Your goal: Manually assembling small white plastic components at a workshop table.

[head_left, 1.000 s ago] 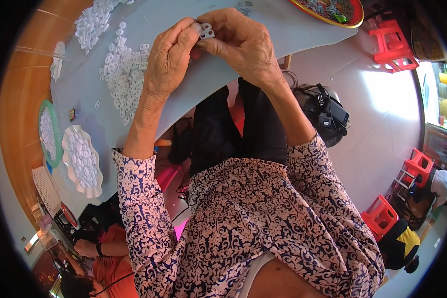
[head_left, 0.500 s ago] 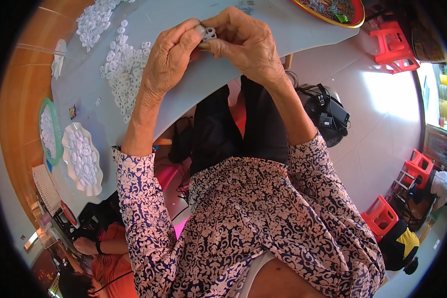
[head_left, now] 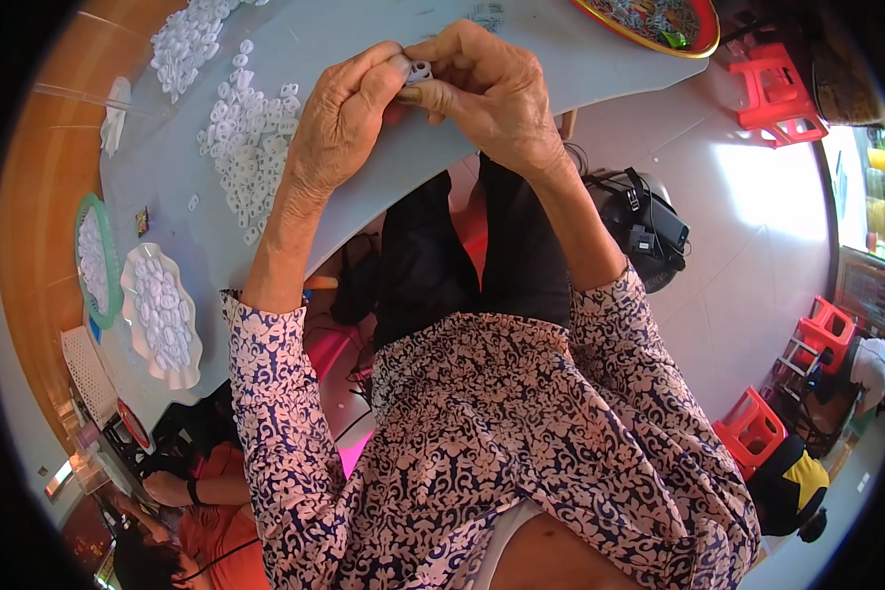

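Note:
Over the table's near edge my two hands meet on one small white plastic piece with holes [head_left: 420, 71]. My left hand [head_left: 347, 118] pinches it from the left, thumb and fingers closed together. From the other side the thumb and fingertips of my right hand [head_left: 497, 93] press on it, hiding much of it. Left of my hands lies a loose heap of similar white holed pieces [head_left: 251, 157] on the grey table [head_left: 364, 206]. Farther back is a second heap of white oval pieces [head_left: 189, 49]. Small metal parts [head_left: 487, 15] lie just beyond my right hand.
A wavy-edged white dish [head_left: 189, 377] and a green-rimmed basket [head_left: 113, 295], both with white ovals, stand at left. A red tray with a gold rim [head_left: 703, 47] holds metal parts at far right. Red stools [head_left: 777, 93] stand on the floor; another person in orange [head_left: 231, 521] sits lower left.
Both hands stay together on the piece. The piece has turned slightly between my fingers, and less of it shows.

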Available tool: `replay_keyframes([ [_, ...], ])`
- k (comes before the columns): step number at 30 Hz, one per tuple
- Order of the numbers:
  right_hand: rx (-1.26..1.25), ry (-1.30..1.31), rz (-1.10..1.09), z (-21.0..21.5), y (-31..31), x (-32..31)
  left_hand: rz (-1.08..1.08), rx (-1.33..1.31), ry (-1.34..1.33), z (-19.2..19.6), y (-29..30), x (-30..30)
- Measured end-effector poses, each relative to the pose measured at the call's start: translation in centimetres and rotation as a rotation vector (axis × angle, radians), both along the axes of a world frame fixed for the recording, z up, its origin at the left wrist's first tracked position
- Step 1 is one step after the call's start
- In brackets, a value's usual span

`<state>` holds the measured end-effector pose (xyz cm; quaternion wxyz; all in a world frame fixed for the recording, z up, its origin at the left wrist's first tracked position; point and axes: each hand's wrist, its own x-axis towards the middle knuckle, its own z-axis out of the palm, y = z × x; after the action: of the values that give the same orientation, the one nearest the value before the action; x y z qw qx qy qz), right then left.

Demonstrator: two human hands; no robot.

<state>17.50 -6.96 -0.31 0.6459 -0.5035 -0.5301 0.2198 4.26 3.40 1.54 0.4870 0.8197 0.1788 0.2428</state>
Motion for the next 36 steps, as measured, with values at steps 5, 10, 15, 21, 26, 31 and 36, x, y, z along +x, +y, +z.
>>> replay_keyframes([
  [5, -0.01, 0.02, 0.028, 0.4, -0.2, -0.1, 0.028, -0.019, -0.009, 0.0, -0.4, 0.0],
  [10, -0.016, 0.022, 0.037, 0.3, -0.3, 0.2, 0.008, -0.015, -0.036, -0.4, -0.2, 0.1],
  [15, 0.001, 0.093, 0.06, -0.2, 0.1, 0.2, -0.013, 0.013, -0.027, 0.3, -0.5, 0.0],
  [21, -0.019, 0.051, 0.026, 0.2, 0.0, -0.1, 0.049, 0.001, -0.008, 0.3, -0.5, -0.1],
  [26, -0.103, -0.02, 0.039, 0.4, -0.2, 0.1, 0.051, 0.07, -0.03, 0.1, -0.3, -0.5],
  [31, -0.109, -0.025, 0.022, 0.2, 0.3, 0.5, 0.066, 0.079, -0.026, -0.2, 0.3, -0.1],
  [36, -0.1, 0.079, 0.008, 0.2, 0.7, 0.3, 0.014, 0.079, -0.026, 0.9, 0.0, -0.4],
])
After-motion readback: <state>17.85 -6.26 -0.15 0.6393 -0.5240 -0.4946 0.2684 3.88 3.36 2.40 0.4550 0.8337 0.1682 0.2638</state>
